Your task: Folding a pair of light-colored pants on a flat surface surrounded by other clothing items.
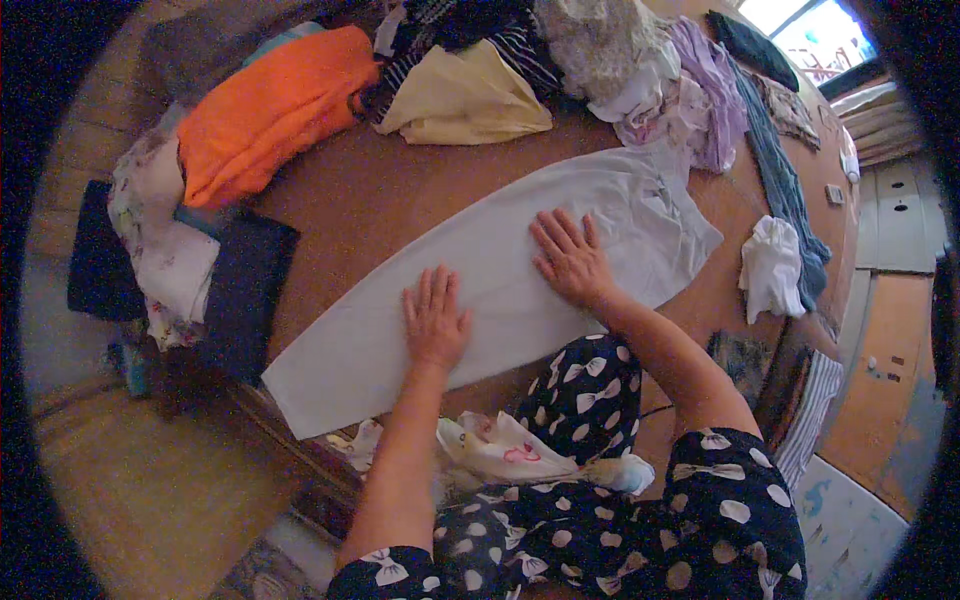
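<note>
White trousers lie flat and folded lengthwise on a brown surface, the gathered waist at the upper right and the leg end at the lower left. My left hand rests palm down on the lower leg part, fingers slightly apart. Farther up the cloth, my right hand presses flat with its fingers spread. Neither hand grasps anything. A printed white cloth lies close to my body, partly behind my left forearm.
An orange cloth and dark folded fabric lie left. Beyond the trousers are a pale yellow cloth and a lilac garment. A crumpled white cloth sits right, beside a long blue-grey garment. The surface's edge runs along the lower left.
</note>
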### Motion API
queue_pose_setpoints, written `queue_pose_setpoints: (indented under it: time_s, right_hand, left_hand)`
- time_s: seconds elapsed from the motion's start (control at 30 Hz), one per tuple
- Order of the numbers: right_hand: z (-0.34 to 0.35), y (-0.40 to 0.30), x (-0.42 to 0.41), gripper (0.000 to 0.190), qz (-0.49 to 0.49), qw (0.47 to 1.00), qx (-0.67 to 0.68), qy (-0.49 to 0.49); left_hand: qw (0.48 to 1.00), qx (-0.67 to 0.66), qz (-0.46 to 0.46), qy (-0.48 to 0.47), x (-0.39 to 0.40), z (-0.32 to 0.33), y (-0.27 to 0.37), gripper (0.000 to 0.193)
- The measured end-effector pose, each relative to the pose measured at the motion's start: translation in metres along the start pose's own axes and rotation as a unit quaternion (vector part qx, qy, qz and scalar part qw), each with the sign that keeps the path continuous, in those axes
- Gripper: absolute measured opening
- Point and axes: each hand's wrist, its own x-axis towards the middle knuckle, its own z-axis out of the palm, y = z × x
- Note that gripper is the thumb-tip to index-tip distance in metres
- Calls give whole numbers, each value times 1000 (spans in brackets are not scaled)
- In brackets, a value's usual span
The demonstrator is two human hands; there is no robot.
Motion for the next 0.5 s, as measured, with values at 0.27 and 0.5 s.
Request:
queue_pose_setpoints:
  time_s: [0.27, 0.5]
  right_hand:
    - [-2, -1, -1, 59, -4, 999, 37, 23]
    - [-1, 0, -2, 61, 13, 999, 36, -1]
  left_hand:
    - [1000, -16, 7, 4, -1, -3, 0, 71]
    - [1000, -23, 10, 15, 0, 1, 0, 70]
